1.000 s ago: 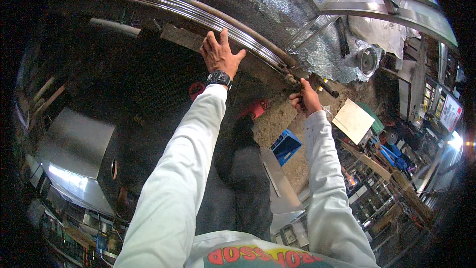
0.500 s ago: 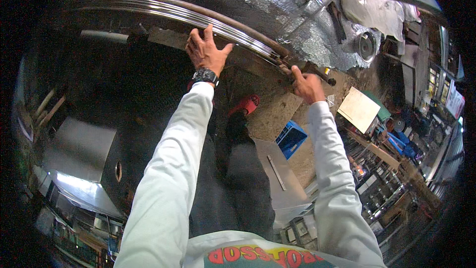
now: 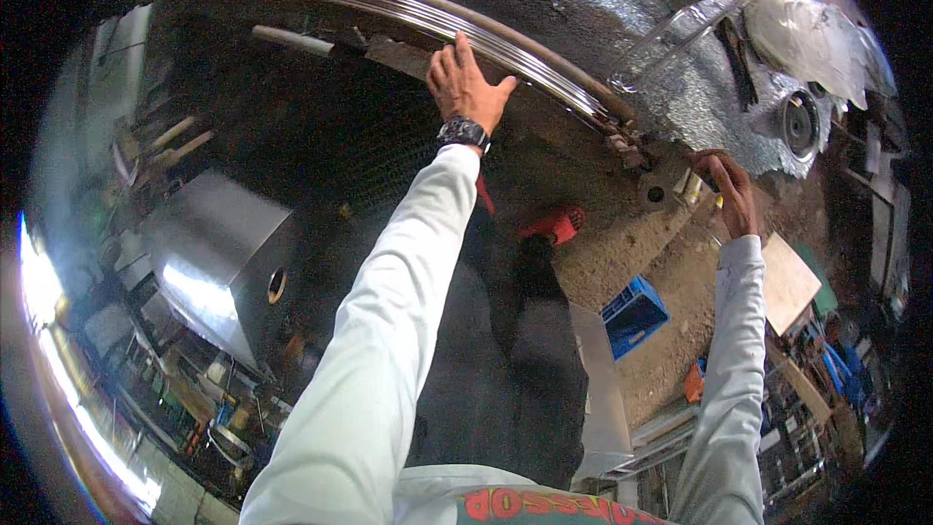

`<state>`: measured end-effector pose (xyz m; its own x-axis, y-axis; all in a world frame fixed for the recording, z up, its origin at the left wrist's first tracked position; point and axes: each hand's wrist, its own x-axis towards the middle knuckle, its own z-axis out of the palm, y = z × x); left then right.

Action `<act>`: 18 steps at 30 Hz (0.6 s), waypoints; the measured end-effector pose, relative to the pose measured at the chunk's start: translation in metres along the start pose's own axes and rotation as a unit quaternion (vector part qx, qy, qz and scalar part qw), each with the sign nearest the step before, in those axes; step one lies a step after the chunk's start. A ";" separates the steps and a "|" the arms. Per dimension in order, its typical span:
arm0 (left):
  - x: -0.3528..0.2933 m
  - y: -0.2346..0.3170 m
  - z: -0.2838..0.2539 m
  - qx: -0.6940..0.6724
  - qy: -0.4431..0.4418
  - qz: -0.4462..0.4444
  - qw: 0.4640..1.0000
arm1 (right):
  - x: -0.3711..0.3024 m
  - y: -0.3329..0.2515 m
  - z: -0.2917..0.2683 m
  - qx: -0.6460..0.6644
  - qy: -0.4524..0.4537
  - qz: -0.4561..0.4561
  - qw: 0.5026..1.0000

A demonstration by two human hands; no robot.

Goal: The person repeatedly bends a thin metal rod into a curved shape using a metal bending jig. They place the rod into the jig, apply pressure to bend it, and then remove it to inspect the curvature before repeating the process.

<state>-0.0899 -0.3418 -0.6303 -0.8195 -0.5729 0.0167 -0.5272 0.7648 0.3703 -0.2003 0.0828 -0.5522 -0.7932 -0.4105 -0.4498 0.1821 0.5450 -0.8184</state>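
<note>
Several long shiny metal bars (image 3: 428, 19) lie side by side along a rusty brown pipe (image 3: 515, 32), curving across the upper part of the view. My left hand (image 3: 468, 89), with a black watch at its wrist, is open, its fingertips at the near edge of the bars and the thumb spread right. Beyond the bars' right end, next to a rough clamp-like metal piece (image 3: 627, 148), my right hand (image 3: 731, 196) is closed with its fingers bent. What its fingers pinch, if anything, is hidden. A small pale cylinder (image 3: 690, 187) shows just left of it.
Below the right hand, a blue crate (image 3: 635, 317) stands on the dusty floor. A box-shaped sheet-metal piece (image 3: 209, 253) with a round hole sits at left. Crinkled silver foil sheeting (image 3: 671, 107) covers the far right, with a round metal part (image 3: 801, 124) on it.
My right hand has left the end of the bars and moved right, its fingers now bent downward. The left hand stays at the bars. The whole view has shifted.
</note>
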 end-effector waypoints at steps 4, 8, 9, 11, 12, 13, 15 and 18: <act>0.011 -0.003 -0.006 0.072 -0.045 -0.009 0.996 | 0.001 0.022 -0.002 0.011 -0.064 0.024 0.998; 0.043 0.004 -0.015 0.177 -0.116 0.098 0.972 | -0.009 0.048 -0.015 0.172 -0.052 0.041 0.983; 0.055 -0.011 -0.010 0.221 -0.106 0.161 0.956 | -0.006 0.047 -0.008 0.207 -0.055 0.041 0.976; 0.073 -0.030 0.001 0.230 -0.130 0.253 0.931 | -0.005 0.070 -0.008 0.238 -0.014 0.037 0.971; 0.086 -0.028 0.007 0.202 -0.159 0.282 0.924 | -0.006 0.089 -0.011 0.232 0.026 0.026 0.972; 0.096 -0.044 0.005 0.192 -0.179 0.301 0.917 | -0.008 0.090 0.000 0.259 0.015 -0.001 0.966; 0.106 -0.053 0.009 0.173 -0.185 0.323 0.912 | -0.009 0.073 0.014 0.294 0.004 -0.063 0.954; 0.104 -0.051 0.013 0.123 -0.158 0.338 0.919 | -0.016 0.065 0.023 0.294 0.038 -0.148 0.943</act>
<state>-0.1509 -0.4362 -0.6590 -0.9825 0.1433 -0.1192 0.1246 0.9806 0.1516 -0.1619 0.1079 -0.6066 -0.8953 -0.4148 -0.1620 0.2195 -0.0946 -0.9710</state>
